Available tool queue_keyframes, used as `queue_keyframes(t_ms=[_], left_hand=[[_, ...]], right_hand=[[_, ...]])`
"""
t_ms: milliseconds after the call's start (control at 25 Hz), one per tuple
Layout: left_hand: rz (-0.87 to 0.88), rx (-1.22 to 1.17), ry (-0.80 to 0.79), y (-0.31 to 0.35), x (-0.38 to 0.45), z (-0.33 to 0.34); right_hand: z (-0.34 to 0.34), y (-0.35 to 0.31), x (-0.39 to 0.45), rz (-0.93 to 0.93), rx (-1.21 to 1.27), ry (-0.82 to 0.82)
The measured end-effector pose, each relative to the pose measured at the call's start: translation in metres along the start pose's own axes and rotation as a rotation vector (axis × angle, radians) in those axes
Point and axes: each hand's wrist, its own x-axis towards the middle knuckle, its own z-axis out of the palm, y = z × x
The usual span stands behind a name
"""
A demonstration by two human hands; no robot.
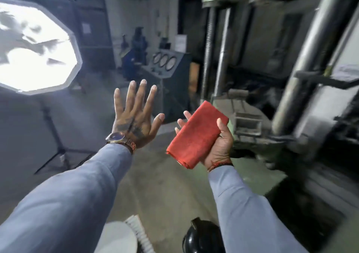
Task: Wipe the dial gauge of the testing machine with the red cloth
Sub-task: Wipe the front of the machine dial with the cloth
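In the head view, the right hand [217, 147] is sitting right of the frame's centre, palm up, cradling the folded red cloth [196, 136]. The cloth is lying diagonally across the palm, its upper end pointing toward the upper right and its lower end overhanging the heel of the hand. The thumb is pressing on the cloth's right edge, and the fingers [181, 123] are peeking out from under its left edge, so the hand is closing around the cloth.

The left hand [134, 116] is hovering left of centre with its back to the camera, fingers spread wide and holding nothing. A wristwatch [116, 137] is showing at the wrist, and both arms are wearing light blue sleeves [77, 190].

The green testing machine [262, 58] is filling the right side of the frame, with steel columns rising through it; the picture is blurred here. A console with three round dial gauges [165, 61] is standing in the upper middle, well apart from the cloth and both hands. A bright octagonal softbox [33, 44] is glowing at the upper left on a tripod. At the bottom edge a white brush [141, 237] and a black rounded object [202, 237] are showing.
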Motion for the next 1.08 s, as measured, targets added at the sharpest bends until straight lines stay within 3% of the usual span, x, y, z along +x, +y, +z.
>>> queue_keyframes(t_ms=[120, 280, 520, 720, 1080], left_hand=[[0.164, -0.192, 0.106, 0.124, 0.064, -0.044], [0.31, -0.402, 0.21, 0.289, 0.105, -0.092], [0.552, -0.68, 0.249, 0.596, 0.102, -0.163], [0.661, -0.848, 0.233, 0.835, 0.081, -0.217], [0.677, -0.919, 0.179, 1.052, 0.116, -0.188]], right_hand=[[0.011, -0.134, -0.07, -0.269, -0.05, 0.06], [0.007, -0.281, -0.174, -0.569, -0.12, 0.28], [-0.032, -0.486, -0.383, -1.033, -0.141, 0.683], [-0.073, -0.637, -0.514, -1.207, -0.357, 0.943], [-0.147, -0.813, -0.559, -1.369, -0.496, 1.107]])
